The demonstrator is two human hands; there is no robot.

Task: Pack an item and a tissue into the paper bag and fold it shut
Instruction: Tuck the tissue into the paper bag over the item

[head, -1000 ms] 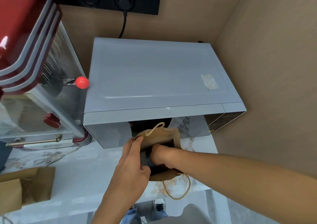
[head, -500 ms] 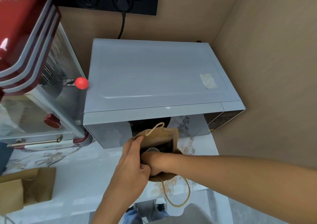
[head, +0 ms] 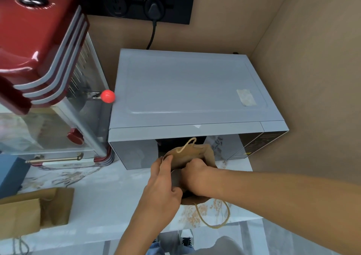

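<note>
The bag [head: 192, 157] stands upright on the bench [head: 109, 202], just in front of the microwave [head: 187, 90], at the near-right part of the marbled top. Its long axis runs up and down, and its open mouth points up towards the camera. One cord handle sticks up at the far rim; the other hangs loose over the near edge of the bench.

The left hand [head: 162, 188] pinches the left rim of the bag, its fingers [head: 166, 162] closed on the paper with the thumb inside the mouth, and holds that mouth spread. The right hand [head: 195, 178] is sunk into the opening from the right, knuckles up. Its fingers are curled down inside and hidden, so I cannot tell whether they grip anything or are loose. What lies in the bag is dark and cannot be made out.

The step in hand looks like seating the contents at the bottom. To do it well, the left hand should keep the rim taut and wide so the paper does not crumple inward. The right should press the load straight down along the bag's axis, not sideways, since a thin bag tips easily. The hand should come out without dragging the far wall along, leaving the top panel smooth for a clean fold.

A second, flattened bag [head: 33, 213] lies at the near left, well apart.
</note>
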